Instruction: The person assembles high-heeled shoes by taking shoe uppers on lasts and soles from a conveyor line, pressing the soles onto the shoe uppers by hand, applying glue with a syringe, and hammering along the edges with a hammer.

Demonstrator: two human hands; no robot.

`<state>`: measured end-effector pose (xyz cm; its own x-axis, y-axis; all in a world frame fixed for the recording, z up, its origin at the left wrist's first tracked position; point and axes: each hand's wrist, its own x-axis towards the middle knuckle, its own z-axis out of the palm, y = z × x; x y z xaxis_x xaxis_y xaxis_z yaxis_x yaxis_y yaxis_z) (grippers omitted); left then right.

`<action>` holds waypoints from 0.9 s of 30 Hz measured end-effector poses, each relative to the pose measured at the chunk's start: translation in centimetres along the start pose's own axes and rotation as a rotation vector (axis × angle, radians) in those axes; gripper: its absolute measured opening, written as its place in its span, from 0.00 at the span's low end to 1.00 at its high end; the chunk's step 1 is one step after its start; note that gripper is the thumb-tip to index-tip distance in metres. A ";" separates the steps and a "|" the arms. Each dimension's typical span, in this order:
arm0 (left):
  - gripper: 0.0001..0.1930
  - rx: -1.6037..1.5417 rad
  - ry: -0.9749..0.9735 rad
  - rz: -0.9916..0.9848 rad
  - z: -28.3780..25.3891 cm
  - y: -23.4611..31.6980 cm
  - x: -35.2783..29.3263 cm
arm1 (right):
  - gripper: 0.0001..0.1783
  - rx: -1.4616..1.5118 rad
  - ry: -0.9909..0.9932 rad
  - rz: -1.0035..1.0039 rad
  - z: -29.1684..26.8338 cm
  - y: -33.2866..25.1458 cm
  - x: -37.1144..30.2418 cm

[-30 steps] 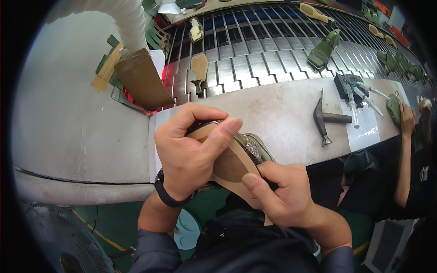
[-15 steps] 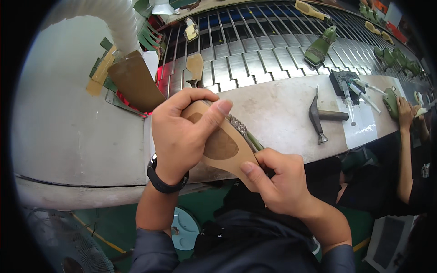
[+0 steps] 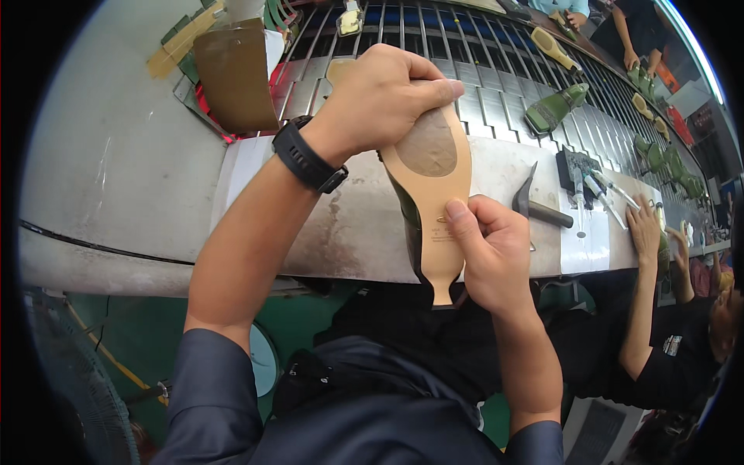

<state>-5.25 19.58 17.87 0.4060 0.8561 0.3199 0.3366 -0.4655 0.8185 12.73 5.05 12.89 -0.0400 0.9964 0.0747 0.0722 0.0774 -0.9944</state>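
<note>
hands hold a tan shoe sole (image 3: 434, 194) upright above the near edge of the grey workbench (image 3: 116, 170), its underside facing the camera and a dark green upper showing along its left edge. left hand (image 3: 380, 101), with a black wristwatch (image 3: 308, 155) on its wrist, closes around the wide front end of the sole, fingers wrapped over the top. right hand (image 3: 488, 248) pinches the narrow heel part, thumb pressed flat on the tan surface and fingers curled behind. hammer (image 3: 531, 203) lies on the bench just to the right of the sole. beyond the bench runs a slatted conveyor (image 3: 496, 93) carrying green shoes (image 3: 554, 108). another person's hand (image 3: 642, 229) rests on the bench at far right, near small tools (image 3: 593, 186) on a white sheet.
</note>
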 end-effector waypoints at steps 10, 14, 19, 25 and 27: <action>0.17 0.035 -0.014 0.120 1.3 1.8 0.2 | 0.19 -0.234 -0.057 0.042 -3.0 -0.4 0.3; 0.15 -0.141 -0.125 0.265 3.3 4.6 -1.4 | 0.25 0.016 0.283 -0.311 -4.5 -2.9 2.7; 0.43 -0.647 -0.092 0.257 7.6 1.2 -2.5 | 0.34 -0.126 -0.134 -0.043 -9.2 -5.5 3.0; 0.43 -0.889 0.096 -0.421 11.2 -4.1 -12.4 | 0.22 0.398 0.293 0.103 -15.0 2.6 -4.2; 0.42 -0.936 0.153 -0.442 12.9 -4.6 -13.7 | 0.25 0.666 0.301 0.170 -12.4 4.5 -8.3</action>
<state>-1.39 7.14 3.57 0.2735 0.9573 -0.0940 -0.3897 0.1996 0.8990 25.74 -2.39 8.74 0.1995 0.9665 -0.1617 -0.5693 -0.0200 -0.8219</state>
